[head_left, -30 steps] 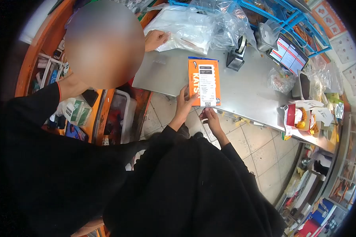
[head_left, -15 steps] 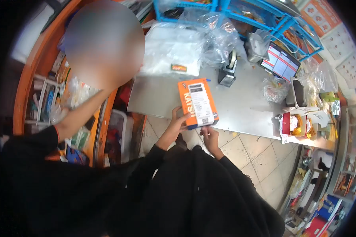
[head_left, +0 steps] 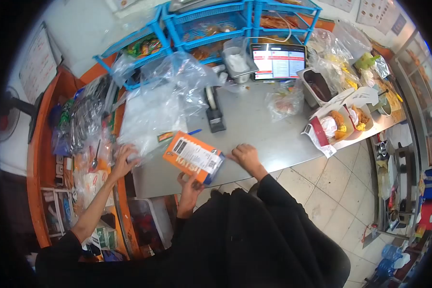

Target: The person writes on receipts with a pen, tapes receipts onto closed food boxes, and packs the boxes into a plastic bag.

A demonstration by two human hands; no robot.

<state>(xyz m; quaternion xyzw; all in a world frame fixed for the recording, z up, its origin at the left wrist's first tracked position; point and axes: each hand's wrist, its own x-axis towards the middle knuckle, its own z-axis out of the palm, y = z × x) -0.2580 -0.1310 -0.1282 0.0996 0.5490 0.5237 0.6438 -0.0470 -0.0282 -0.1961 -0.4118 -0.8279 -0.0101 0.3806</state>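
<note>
An orange and blue food box [head_left: 177, 157] with a printed white receipt on its top is tilted over the counter's front edge. The fingers of my left hand [head_left: 190, 194] are closed on its near side. Just right of the box, my right hand [head_left: 246, 158] has its fingers curled together; whatever they may hold is hidden. Beyond the box lie a blue pen [head_left: 195, 131] and a black tape dispenser [head_left: 215, 115]. To the left, a co-worker's hand [head_left: 125, 162] touches the clear plastic bags [head_left: 146, 117].
Two opened boxes of fried food [head_left: 333, 127] stand on the steel counter [head_left: 249, 108] at right. Behind are a lit tablet [head_left: 278, 61], a metal container [head_left: 238, 62] and blue basket racks [head_left: 209, 36]. An orange shelf [head_left: 38, 180] runs along the left, beside the co-worker's arm.
My view has swung to the right. The box has turned and tilted in my left hand, and my right hand has come away from its near edge. The co-worker's hand now reaches the plastic bags.
</note>
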